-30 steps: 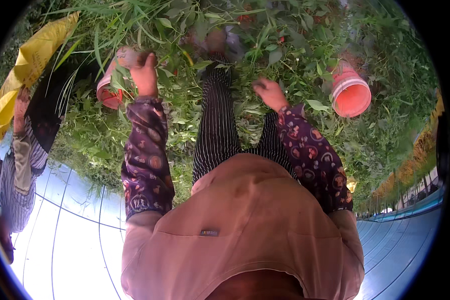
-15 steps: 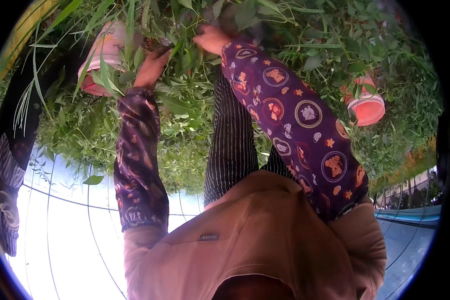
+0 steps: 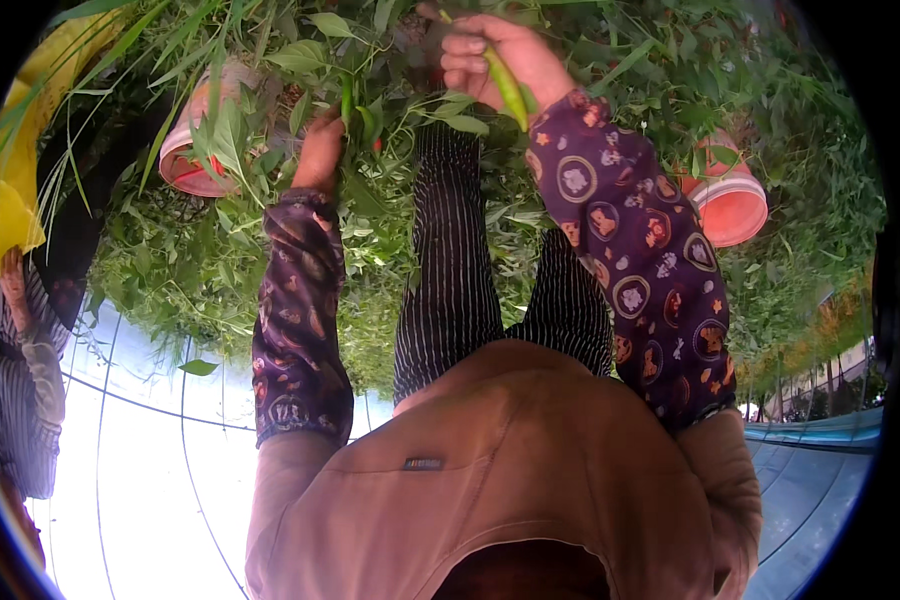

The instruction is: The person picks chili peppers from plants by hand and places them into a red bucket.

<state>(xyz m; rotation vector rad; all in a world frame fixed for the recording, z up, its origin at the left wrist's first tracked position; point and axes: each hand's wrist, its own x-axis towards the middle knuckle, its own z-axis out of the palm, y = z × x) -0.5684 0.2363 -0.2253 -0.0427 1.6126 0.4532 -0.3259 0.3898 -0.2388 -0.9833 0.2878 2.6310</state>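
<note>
In my right hand (image 3: 495,60), raised over the plants, a long light-green chili pepper (image 3: 507,88) is pinched between thumb and fingers, its tip slanting down toward my sleeve. My left hand (image 3: 320,148) is closed among the leaves of a pepper plant (image 3: 305,55); what its fingers hold is hidden. Right beside those fingers are two green peppers (image 3: 347,100), and a small red pepper (image 3: 377,145) shows just right of them. Left of my left hand, a pinkish bucket (image 3: 188,165) lies tipped with its mouth toward me and something red inside.
Another pinkish-red bucket (image 3: 732,205) lies tipped among the plants on the right. At the far left, another person's hand (image 3: 13,285) is at a yellow sack-like thing (image 3: 5,225). Pale sheeting (image 3: 140,430) covers ground behind the plants. Long grass blades hang at upper left.
My right hand has come out of the foliage, moving right, with a green pepper now visible in it. My left hand has shifted slightly right. The other person's hand and yellow thing have come into view.
</note>
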